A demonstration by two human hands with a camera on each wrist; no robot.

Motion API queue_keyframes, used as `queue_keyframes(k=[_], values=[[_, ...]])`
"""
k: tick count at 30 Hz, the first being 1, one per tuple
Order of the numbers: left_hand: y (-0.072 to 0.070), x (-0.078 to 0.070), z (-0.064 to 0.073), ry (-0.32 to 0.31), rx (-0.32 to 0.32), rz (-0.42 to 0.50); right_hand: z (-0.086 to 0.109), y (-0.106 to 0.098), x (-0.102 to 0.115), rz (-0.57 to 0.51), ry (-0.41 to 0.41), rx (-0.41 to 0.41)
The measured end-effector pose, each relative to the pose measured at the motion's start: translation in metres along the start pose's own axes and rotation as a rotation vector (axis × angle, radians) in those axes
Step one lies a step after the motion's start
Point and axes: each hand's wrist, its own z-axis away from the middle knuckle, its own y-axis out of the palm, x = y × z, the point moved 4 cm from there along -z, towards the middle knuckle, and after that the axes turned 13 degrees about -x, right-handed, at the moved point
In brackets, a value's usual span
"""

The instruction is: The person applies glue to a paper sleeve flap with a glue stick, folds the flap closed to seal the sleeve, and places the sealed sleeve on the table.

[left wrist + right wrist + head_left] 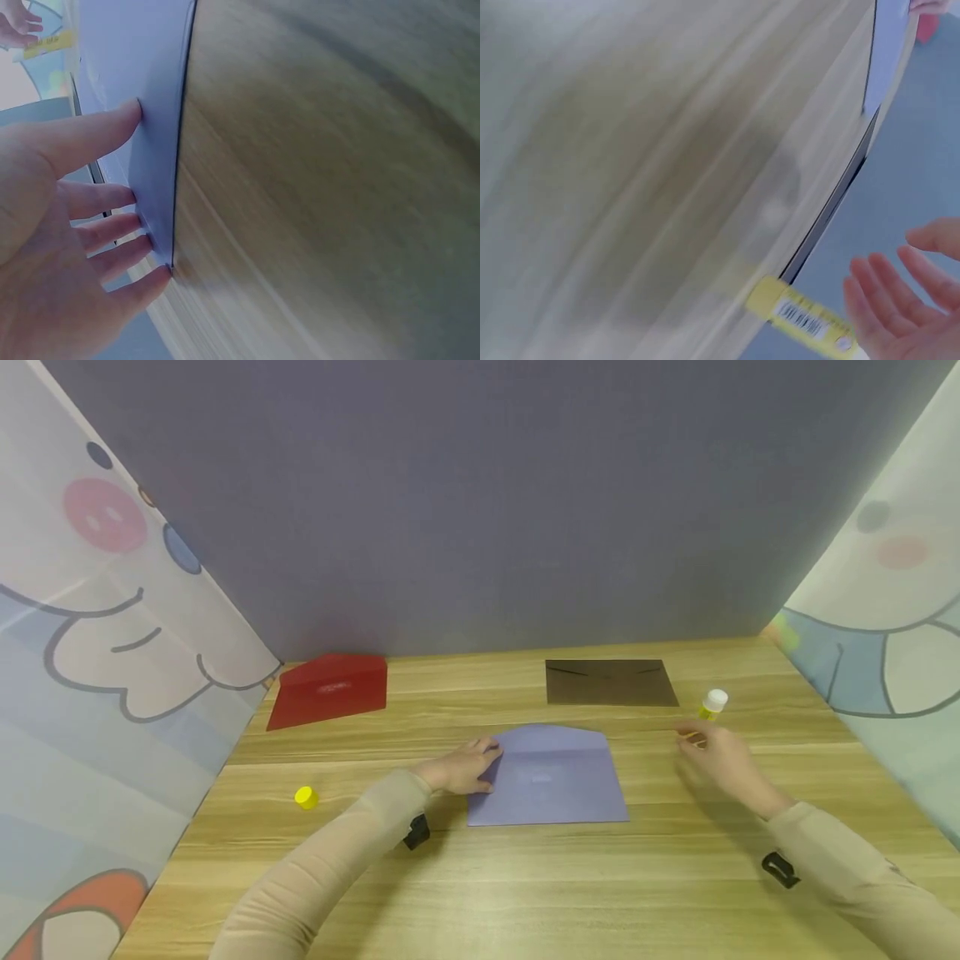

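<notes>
A lilac envelope (551,789) lies in the middle of the table, its flap spread out toward the back. My left hand (463,767) rests on its left side with the fingers spread; the left wrist view has the thumb and fingertips along that edge of the envelope (157,135). Upright on the table at the right stands a yellow glue stick (806,319) with a white top end (715,700). Close beside it is my right hand (722,760), its fingers loosely bent and apart from the stick in the right wrist view.
At the back left lies a red envelope (330,693) with its flap spread. A dark brown envelope (609,683) lies at the back right, before the grey partition (480,527). A small yellow cap (306,797) sits at the left. Cartoon-printed curtains (90,635) flank the table.
</notes>
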Motion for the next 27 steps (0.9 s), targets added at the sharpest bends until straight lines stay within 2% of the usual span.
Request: queue_keyframes(k=[4, 7, 8, 13, 18, 22, 27], values=[[0.004, 0.003, -0.001, -0.006, 0.006, 0.020, 0.003, -0.008, -0.011, -0.004, 0.008, -0.086], [0.009, 0.006, -0.004, -0.004, 0.005, 0.043, 0.004, -0.014, -0.018, 0.010, 0.044, -0.148], [0.010, 0.008, -0.005, 0.017, -0.007, 0.046, 0.004, -0.015, -0.021, 0.015, 0.066, -0.163], [0.009, 0.007, -0.005, 0.018, -0.007, 0.046, 0.004, -0.021, -0.033, 0.058, 0.186, -0.214], [0.004, 0.001, -0.002, -0.004, 0.006, 0.010, 0.002, -0.022, -0.043, 0.035, 0.299, -0.152], [0.002, -0.001, -0.001, -0.003, 0.006, -0.021, -0.001, -0.018, -0.049, -0.049, 0.358, -0.060], [0.002, 0.000, -0.001, -0.002, 0.003, -0.010, -0.007, -0.012, -0.052, -0.183, 0.412, 0.024]])
